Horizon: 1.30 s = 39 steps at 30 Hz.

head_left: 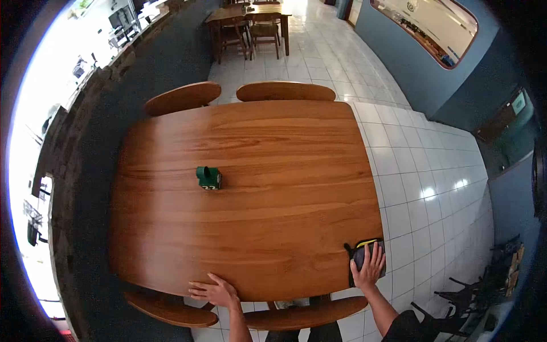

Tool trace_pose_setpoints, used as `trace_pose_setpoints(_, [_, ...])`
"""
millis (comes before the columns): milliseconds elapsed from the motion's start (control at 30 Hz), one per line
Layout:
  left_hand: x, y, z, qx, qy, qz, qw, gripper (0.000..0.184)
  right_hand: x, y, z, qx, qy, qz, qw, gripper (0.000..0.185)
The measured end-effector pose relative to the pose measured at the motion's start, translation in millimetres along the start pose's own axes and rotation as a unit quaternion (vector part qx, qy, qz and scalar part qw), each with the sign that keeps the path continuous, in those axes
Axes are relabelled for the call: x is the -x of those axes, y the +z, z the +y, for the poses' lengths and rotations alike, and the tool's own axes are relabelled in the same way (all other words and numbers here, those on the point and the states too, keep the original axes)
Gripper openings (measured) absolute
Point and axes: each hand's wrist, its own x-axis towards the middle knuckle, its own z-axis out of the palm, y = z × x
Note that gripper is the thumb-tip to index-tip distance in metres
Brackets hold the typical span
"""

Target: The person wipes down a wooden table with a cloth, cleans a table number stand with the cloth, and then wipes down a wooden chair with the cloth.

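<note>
My left hand [217, 292] lies palm down on the wooden table [250, 205] close to its near edge. Its fingers are spread and it holds nothing. At the table's right near corner, my right hand [369, 268] rests on a dark pouch-like thing [354, 256] with a yellow strip along its top. The fingers of that hand are stretched out over it, hiding much of its surface. Farther off, left of the table's middle, stands a small green box [209, 178] with white number markings on its front and a dark round part on top.
Two chair backs [286, 91] line the far edge, and two more [171, 309] line the near edge. A dark wall [165, 62] with a ledge runs along the left. White floor tiles [421, 188] extend on the right. Another table [270, 9] with chairs stands behind.
</note>
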Motion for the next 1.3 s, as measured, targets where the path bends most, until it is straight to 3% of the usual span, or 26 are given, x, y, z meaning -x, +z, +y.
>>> trace_pose_setpoints(33, [-1,-11,6,0.012,-0.029,-0.052,0.998,0.075,1,-2,1,-0.003,-0.006,-0.002,1.0,0.076])
trace_pose_setpoints(200, [2,-15,6,-0.002,-0.025,-0.045,0.999,0.075,-30,-8,7,-0.011,-0.097,-0.014,0.995,0.078])
trace_pose_setpoints(300, [-4,-21,8,-0.002,-0.032,-0.067,0.997,0.075,-84,-20,9,-0.012,-0.304,-0.097,0.947,0.076])
trace_pose_setpoints(333, [-2,-25,10,0.013,-0.045,-0.094,0.994,0.075,-103,-23,12,-0.011,-0.306,-0.096,0.947,0.076])
trace_pose_setpoints(400, [-1,-23,9,0.011,-0.042,-0.075,0.996,0.075,-150,-17,9,-0.033,-0.445,-0.116,0.887,0.077])
trace_pose_setpoints(467, [-1,-22,9,0.007,-0.036,-0.054,0.998,0.075,-194,-6,-8,0.027,-0.366,-0.082,0.926,0.076])
trace_pose_setpoints(533, [-2,-25,9,0.0,-0.033,-0.054,0.998,0.075,-243,13,-24,0.011,-0.253,0.024,0.967,0.072])
trace_pose_setpoints(600, [0,2,-5,-0.014,-0.021,-0.039,0.999,0.074,-280,27,-51,0.015,-0.168,0.068,0.983,0.071])
trace_pose_setpoints(667, [-2,8,-10,-0.022,0.013,-0.029,0.999,0.074,-281,36,-76,0.002,-0.167,0.09,0.982,0.071])
trace_pose_setpoints(733, [-4,-4,-2,0.039,-0.044,-0.061,0.996,0.073,-241,34,-89,-0.041,-0.181,0.109,0.976,0.071])
trace_pose_setpoints(800, [-8,8,-8,0.016,-0.033,-0.073,0.997,0.073,-180,15,-89,-0.058,-0.222,0.015,0.973,0.071])
trace_pose_setpoints(900, [-7,8,-13,0.001,-0.023,-0.071,0.997,0.073,-81,1,-56,-0.077,-0.213,-0.053,0.973,0.071])
trace_pose_setpoints(967, [-8,-4,-10,0.003,-0.007,-0.065,0.998,0.073,-66,-8,-35,-0.072,-0.184,-0.061,0.978,0.071])
trace_pose_setpoints(1067, [-2,-12,-4,0.045,-0.028,-0.068,0.996,0.072,-101,1,-28,-0.045,-0.128,0.003,0.991,0.071])
trace_pose_setpoints(1200, [2,-28,4,0.101,-0.045,-0.067,0.992,0.074,-241,26,-54,0.014,-0.008,0.056,0.998,0.071])
trace_pose_setpoints(1300, [3,-2,0,0.111,-0.045,-0.046,0.992,0.074,-265,37,-100,-0.009,-0.046,0.073,0.996,0.072])
